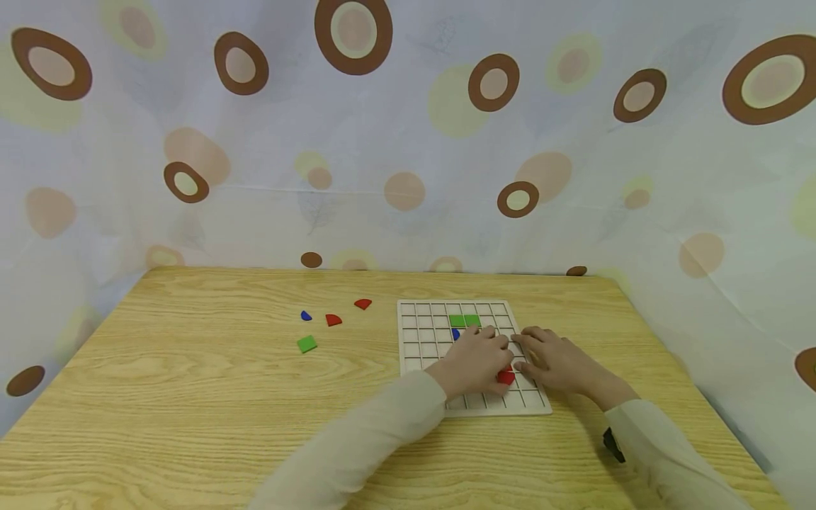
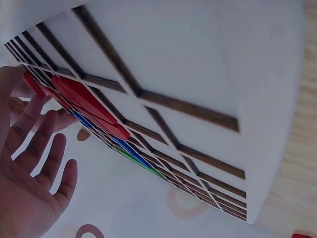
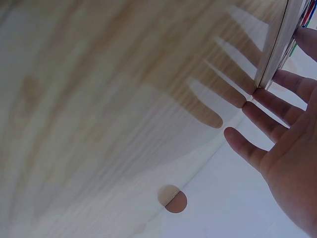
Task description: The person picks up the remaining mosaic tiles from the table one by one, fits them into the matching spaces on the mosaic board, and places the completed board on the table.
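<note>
A white grid board (image 1: 421,350) with dark lines lies on the table. My left hand (image 1: 477,361) is over its middle; in the left wrist view that hand (image 2: 32,153) pinches a small red piece (image 2: 33,84) near the thumb and index finger, the other fingers spread. Red pieces (image 2: 81,96) sit on the board, one of them (image 1: 506,377) beside my left thumb. Two green squares (image 1: 465,321) and a partly covered blue piece (image 1: 455,333) are farther back. My right hand (image 1: 556,360) touches the board's right edge, fingers extended, the thumb over the board.
Left of the board lie a loose green square (image 1: 307,344), a blue half-round piece (image 1: 306,316) and two red quarter-round pieces, one nearer (image 1: 333,320) and one farther back (image 1: 363,304). A patterned curtain (image 1: 408,142) hangs behind the wooden table (image 1: 191,397).
</note>
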Demonstrator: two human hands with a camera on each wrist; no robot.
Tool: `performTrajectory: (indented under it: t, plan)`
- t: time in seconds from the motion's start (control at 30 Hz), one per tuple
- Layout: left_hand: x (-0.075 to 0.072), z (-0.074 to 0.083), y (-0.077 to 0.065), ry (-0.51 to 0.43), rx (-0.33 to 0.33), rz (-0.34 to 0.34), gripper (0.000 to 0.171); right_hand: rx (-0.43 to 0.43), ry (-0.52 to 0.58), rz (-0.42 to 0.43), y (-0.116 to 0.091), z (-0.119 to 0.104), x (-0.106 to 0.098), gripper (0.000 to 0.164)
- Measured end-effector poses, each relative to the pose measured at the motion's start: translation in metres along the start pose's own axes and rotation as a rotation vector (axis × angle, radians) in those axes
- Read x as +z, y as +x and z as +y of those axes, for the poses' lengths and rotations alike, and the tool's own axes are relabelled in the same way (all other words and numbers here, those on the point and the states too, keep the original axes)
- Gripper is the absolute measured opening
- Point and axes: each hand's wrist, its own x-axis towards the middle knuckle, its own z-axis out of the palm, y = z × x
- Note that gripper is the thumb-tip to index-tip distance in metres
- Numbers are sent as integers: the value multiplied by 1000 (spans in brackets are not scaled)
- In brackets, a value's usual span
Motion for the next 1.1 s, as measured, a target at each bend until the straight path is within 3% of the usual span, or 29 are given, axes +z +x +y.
performTrajectory:
  t: [0.37,1.1]
  plan:
    - [5,6,5,16,-37,-51,39,-7,-1,14,1,1,1,49]
    - [4,6,4,34,-48,-43,48,-3,-12,21,0,-3,-2,48]
